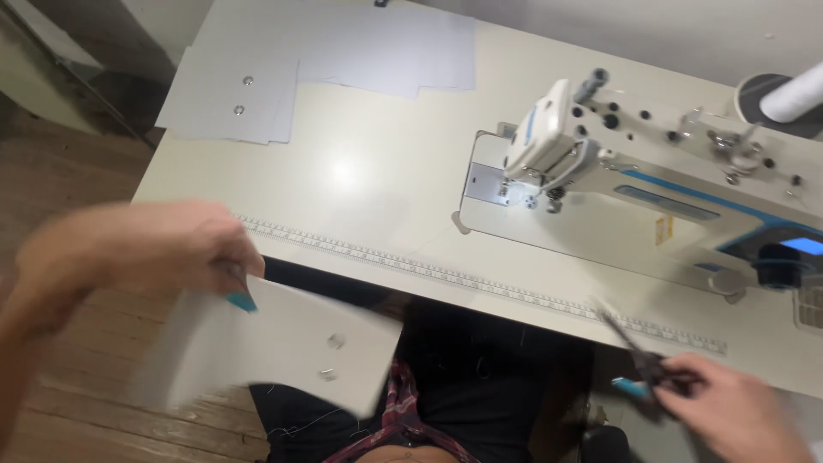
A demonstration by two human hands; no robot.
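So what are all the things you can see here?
sewing machine: one, white with blue trim, right side of the table
table: one, cream, with a ruler strip along its front edge
fabric pieces: a stack, pale white with two metal snaps, far left of the table
thread cone: one, white, far right behind the machine
floor: brown wood, left
fabric panel: one, white with two snaps, held over the lap
snips: one pair, dark with a blue handle, near right edge
left hand: holds the fabric panel
right hand: holds the snips

A small yellow label [663, 230] and a glowing blue screen [804, 246] sit on the sewing machine [651, 184].
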